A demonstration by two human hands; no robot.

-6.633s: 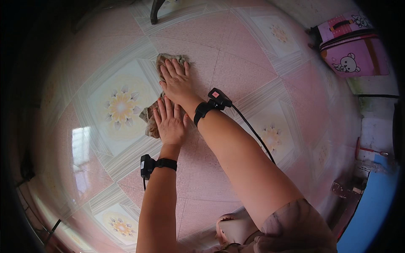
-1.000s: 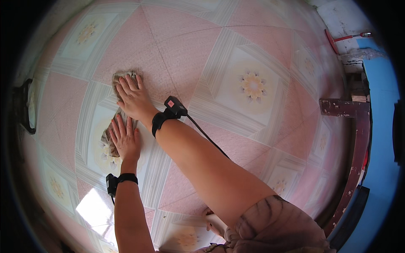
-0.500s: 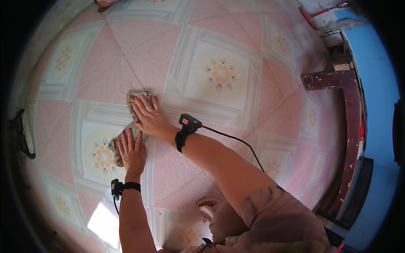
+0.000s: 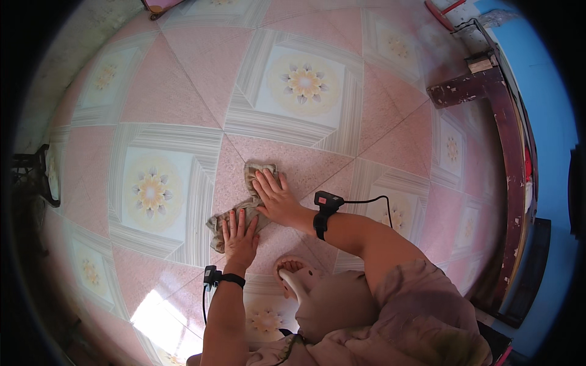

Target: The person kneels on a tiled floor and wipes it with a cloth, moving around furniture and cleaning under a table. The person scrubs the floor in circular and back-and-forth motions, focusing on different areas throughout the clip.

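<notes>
A crumpled brownish-grey cloth [image 4: 248,206] lies on the tiled floor [image 4: 287,141], stretched between my two hands. My right hand [image 4: 276,198] rests flat on its far end, fingers extended and slightly apart. Nearer to me, my left hand [image 4: 240,244] presses on the other end with its fingers spread. Neither hand wraps around the cloth; both hold it down with the palms. Each wrist wears a black strap with a small box and a cable.
My foot [image 4: 293,271] in a light sandal is close behind the cloth. Dark red wooden furniture [image 4: 506,165] stands along the right side by a blue wall. A black metal object [image 4: 47,177] is at the left edge. Sunlight falls on the floor at lower left.
Both hands have slid right and toward me, carrying the cloth from the edge of the flowered tile onto the pink tile near my foot.
</notes>
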